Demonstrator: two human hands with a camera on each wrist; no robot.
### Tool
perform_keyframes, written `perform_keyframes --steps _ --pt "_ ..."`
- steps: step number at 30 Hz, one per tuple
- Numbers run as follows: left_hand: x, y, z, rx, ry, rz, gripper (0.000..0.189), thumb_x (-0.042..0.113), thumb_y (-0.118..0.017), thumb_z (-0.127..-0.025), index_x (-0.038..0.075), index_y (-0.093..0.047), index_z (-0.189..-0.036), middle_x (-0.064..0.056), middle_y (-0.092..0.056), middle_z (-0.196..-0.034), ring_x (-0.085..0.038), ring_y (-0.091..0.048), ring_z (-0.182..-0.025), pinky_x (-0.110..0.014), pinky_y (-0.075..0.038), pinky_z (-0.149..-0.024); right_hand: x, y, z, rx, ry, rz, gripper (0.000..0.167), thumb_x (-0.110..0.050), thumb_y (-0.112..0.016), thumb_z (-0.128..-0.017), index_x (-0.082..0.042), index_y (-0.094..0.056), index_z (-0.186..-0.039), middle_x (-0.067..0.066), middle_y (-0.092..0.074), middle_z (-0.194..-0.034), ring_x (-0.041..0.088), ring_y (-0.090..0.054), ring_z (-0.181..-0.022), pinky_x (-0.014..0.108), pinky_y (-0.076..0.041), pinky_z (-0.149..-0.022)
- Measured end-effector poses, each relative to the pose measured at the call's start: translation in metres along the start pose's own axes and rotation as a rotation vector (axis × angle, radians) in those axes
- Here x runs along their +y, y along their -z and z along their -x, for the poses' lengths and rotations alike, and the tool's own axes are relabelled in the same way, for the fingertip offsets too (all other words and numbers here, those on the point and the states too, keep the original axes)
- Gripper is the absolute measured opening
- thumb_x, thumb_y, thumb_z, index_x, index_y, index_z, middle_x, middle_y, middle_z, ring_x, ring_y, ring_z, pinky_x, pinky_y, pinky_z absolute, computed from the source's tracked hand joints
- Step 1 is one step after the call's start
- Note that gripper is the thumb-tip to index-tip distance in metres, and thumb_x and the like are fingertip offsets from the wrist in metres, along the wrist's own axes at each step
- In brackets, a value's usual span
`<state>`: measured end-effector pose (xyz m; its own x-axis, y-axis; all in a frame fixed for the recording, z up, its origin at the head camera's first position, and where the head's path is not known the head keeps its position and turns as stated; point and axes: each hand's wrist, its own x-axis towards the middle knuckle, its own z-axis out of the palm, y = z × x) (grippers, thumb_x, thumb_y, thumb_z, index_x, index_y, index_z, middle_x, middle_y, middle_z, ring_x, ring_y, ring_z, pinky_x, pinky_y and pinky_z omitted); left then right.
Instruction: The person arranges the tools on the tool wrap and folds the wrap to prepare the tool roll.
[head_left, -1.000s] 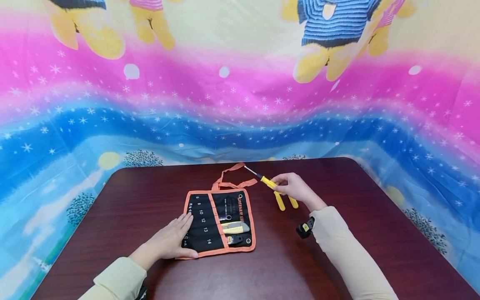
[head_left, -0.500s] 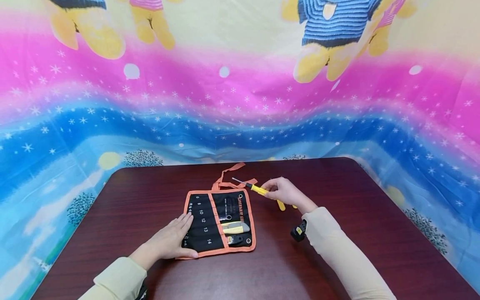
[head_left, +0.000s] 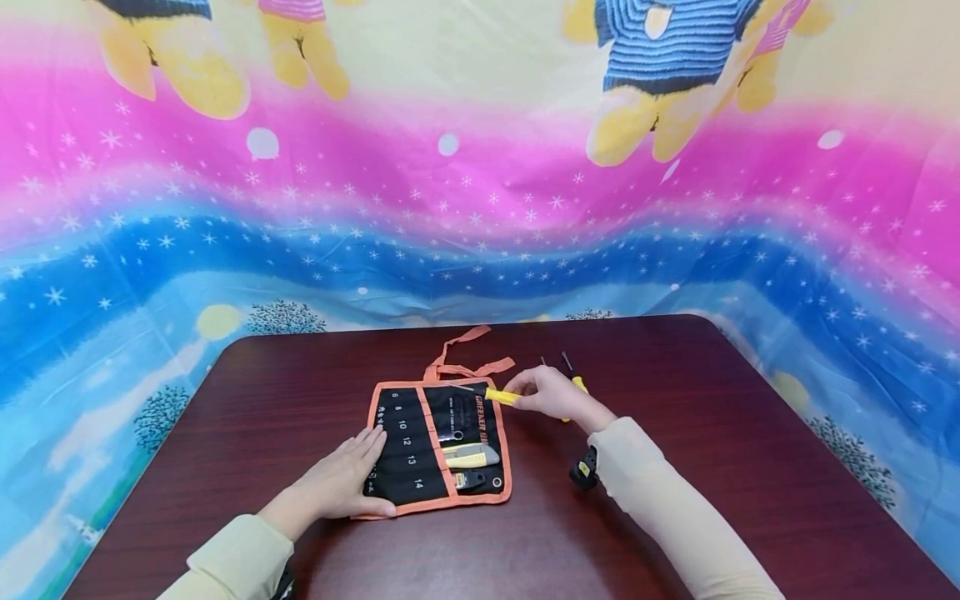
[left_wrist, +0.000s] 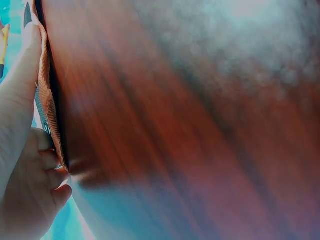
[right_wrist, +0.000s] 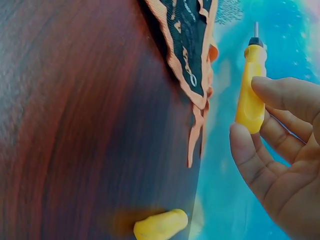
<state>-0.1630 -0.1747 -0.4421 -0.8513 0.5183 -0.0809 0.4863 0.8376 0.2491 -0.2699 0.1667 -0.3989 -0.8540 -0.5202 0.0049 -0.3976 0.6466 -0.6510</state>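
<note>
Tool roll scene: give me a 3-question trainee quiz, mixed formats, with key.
1. True or false: the left hand lies flat on the tool roll.
2. Multiple choice: what does the right hand hold? A) pliers B) a yellow-handled screwdriver C) a wrench
3. Fill in: the tip of the held screwdriver points toward the ____.

Key
1. True. Straight fingers rest on the roll's left, numbered side.
2. B. Fingers and thumb pinch the yellow handle. Other yellow-handled tools lie on the table behind that hand.
3. Tool roll. The shaft reaches over its upper right corner.
</note>
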Motion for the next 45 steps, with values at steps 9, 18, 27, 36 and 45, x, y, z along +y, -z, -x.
perform_keyframes --steps 9,18,27,36,45 --pt "0.000 0.000 0.000 -0.002 0.007 0.003 0.112 0.075 -0.054 -0.069 -0.009 -0.028 -0.140 -0.025 -0.026 -0.144 -0.037 -0.023 -0.133 -0.048 -0.024 -0.104 -0.001 -0.011 -0.004 -0.064 0.004 0.025 0.018 -0.005 -0.069 -0.081 -0.013 -0.072 -0.097 -0.003 -0.063 -0.090 0.015 -0.054 -0.074 0.028 -0.049 -0.068" --pt "0.000 0.000 0.000 -0.003 0.011 0.002 0.113 0.076 -0.054 -0.069 -0.009 -0.029 -0.140 -0.024 -0.026 -0.144 -0.037 -0.023 -0.133 -0.048 -0.024 -0.104 0.002 -0.016 -0.007 -0.104 0.034 0.042 0.019 -0.004 -0.068 -0.082 -0.011 -0.072 -0.098 -0.002 -0.063 -0.090 0.014 -0.054 -0.074 0.026 -0.050 -0.067" --pt "0.000 0.001 0.000 -0.001 0.010 0.005 0.113 0.075 -0.054 -0.069 -0.008 -0.028 -0.140 -0.024 -0.026 -0.144 -0.037 -0.023 -0.133 -0.048 -0.024 -0.104 0.002 -0.016 -0.008 -0.134 0.057 0.087 0.016 -0.004 -0.068 -0.082 -0.012 -0.072 -0.096 -0.003 -0.063 -0.088 0.013 -0.053 -0.073 0.025 -0.049 -0.066" --pt "-0.001 0.000 0.000 0.002 0.013 0.001 0.114 0.076 -0.054 -0.068 -0.008 -0.029 -0.140 -0.024 -0.027 -0.144 -0.036 -0.023 -0.133 -0.047 -0.024 -0.104 -0.001 -0.018 -0.009 -0.157 0.080 0.136 0.015 -0.003 -0.068 -0.082 -0.010 -0.072 -0.094 -0.003 -0.063 -0.086 0.012 -0.053 -0.071 0.024 -0.049 -0.067" --pt "0.001 0.001 0.000 0.001 0.006 0.003 0.113 0.076 -0.054 -0.068 -0.009 -0.028 -0.140 -0.024 -0.026 -0.144 -0.036 -0.023 -0.133 -0.047 -0.024 -0.104 -0.005 -0.019 -0.012 -0.163 0.052 0.151 0.015 -0.003 -0.069 -0.081 -0.011 -0.072 -0.094 -0.003 -0.064 -0.088 0.011 -0.054 -0.071 0.024 -0.049 -0.067"
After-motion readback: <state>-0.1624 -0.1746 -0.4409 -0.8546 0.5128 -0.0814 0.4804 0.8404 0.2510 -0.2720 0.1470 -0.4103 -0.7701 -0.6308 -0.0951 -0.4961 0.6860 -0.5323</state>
